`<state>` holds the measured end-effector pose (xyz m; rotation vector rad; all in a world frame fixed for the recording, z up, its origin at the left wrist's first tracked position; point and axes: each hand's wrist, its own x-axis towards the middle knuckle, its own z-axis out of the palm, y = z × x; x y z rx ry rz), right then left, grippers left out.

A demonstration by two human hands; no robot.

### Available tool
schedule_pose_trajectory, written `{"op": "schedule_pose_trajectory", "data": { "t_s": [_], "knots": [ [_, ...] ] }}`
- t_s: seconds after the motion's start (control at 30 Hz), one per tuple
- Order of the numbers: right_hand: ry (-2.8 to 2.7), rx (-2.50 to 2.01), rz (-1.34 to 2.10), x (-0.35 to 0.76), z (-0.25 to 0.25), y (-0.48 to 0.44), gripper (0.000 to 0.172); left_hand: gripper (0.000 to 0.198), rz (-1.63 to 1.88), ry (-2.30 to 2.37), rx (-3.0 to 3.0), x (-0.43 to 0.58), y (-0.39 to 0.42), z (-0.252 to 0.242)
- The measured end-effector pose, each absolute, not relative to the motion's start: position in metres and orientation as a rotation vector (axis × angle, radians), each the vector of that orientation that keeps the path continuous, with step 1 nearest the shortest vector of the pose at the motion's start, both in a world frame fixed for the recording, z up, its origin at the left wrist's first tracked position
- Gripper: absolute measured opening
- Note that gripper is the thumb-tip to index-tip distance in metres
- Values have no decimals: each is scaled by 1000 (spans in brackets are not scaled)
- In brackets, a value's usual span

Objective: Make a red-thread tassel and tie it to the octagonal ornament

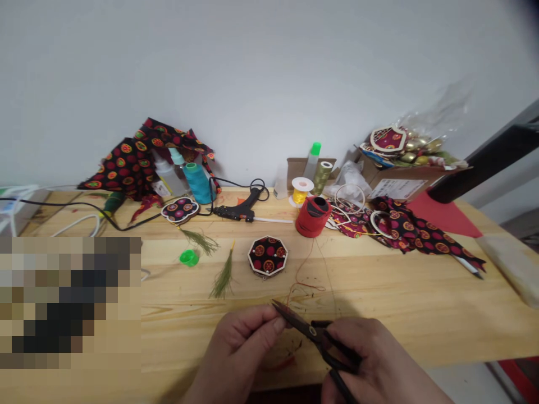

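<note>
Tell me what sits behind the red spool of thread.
Behind the red spool are a yellow spool, olive roll, green-capped bottle and brown cardboard. Their lower parts are partly covered; anything smaller directly behind cannot be seen.

Legible text: none
Box (438,176), far right: white label (396,188), print too blurred to read
Bottle (165,169), far left: small print, unreadable

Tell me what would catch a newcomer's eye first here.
The dark scissors would likely come first, held in the right hand at bottom centre, blades by the left hand. Next, the bright red spool beyond them, with a patterned ornament to its left. Dark patterned cloth at back left might follow.
</note>
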<state>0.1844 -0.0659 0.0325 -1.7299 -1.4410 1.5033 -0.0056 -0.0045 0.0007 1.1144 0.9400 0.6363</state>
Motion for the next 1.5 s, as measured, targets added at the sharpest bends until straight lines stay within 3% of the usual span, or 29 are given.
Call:
{"op": "schedule_pose_trajectory", "data": {
  "t_s": [0.2,0.37,0.6,0.8,0.93,1.13,1.27,1.5],
  "knots": [
    [-1380,-1691,1516,186,27,-68,26,17,763,1035,937,-5,-2,-7],
    [-1282,-1823,1728,187,31,-68,16,18,894,1112,837,-4,5,-8],
    [-1431,-1720,1695,192,19,-66,19,18,767,1022,913,4,5,1],
    [-1512,-1590,1609,195,8,-69,11,24,765,1010,1052,5,1,-6],
    [-1532,-1728,1359,209,10,-72,21,23,791,1038,963,4,0,-13],
    [-1572,-2538,370,263,12,-64,35,22,883,982,677,6,2,-14],
    [-1618,-2753,258,294,7,-64,34,21,889,978,631,7,2,-9],
    [-1824,-2602,-23,314,-6,-75,27,19,883,973,638,8,0,-11]
  ]
}}
